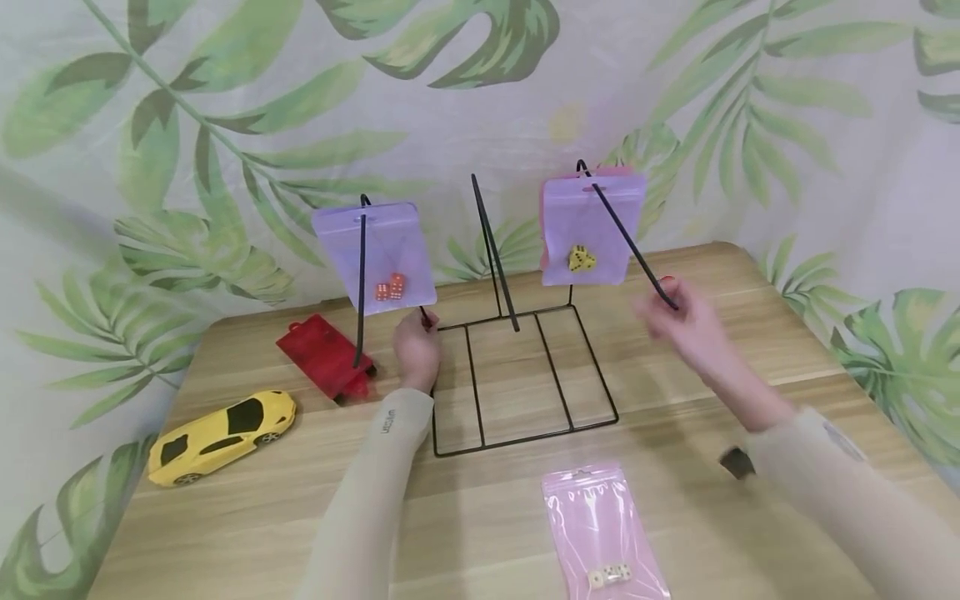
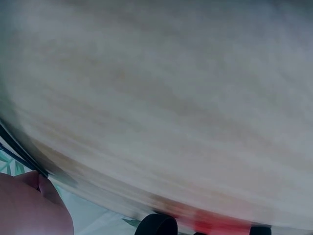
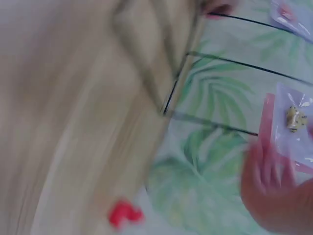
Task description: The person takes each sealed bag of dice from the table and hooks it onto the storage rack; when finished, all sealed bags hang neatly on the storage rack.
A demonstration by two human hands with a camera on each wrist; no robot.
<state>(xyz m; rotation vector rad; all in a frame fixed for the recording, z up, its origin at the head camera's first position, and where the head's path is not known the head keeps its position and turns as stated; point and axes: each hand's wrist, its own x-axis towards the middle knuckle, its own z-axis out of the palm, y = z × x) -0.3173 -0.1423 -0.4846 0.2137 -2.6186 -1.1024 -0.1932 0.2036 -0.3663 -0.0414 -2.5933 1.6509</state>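
A black wire rack point(image 1: 482, 446) with three long hooks stands on the wooden table. My left hand point(image 1: 417, 350) pinches its frame at the back left, below a hanging purple bag point(image 1: 397, 237) of orange dice. My right hand point(image 1: 697, 325) is beside the free end of the right hook, its fingers blurred and holding nothing visible. On that hook hangs another purple bag point(image 1: 588, 212) with yellow dice, a pink bag edge showing behind it. In the right wrist view, loosely extended fingers point(image 3: 269, 169) overlap this bag. The middle hook point(image 1: 495, 242) carries no bag.
A red pouch point(image 1: 318, 354) and a yellow toy car point(image 1: 225, 437) lie on the left. In front is a pink bag point(image 1: 600, 525) with white dice. Beside the right sleeve lies a small dark object point(image 1: 737, 462); a blurred red item point(image 3: 124, 213) is near the table edge.
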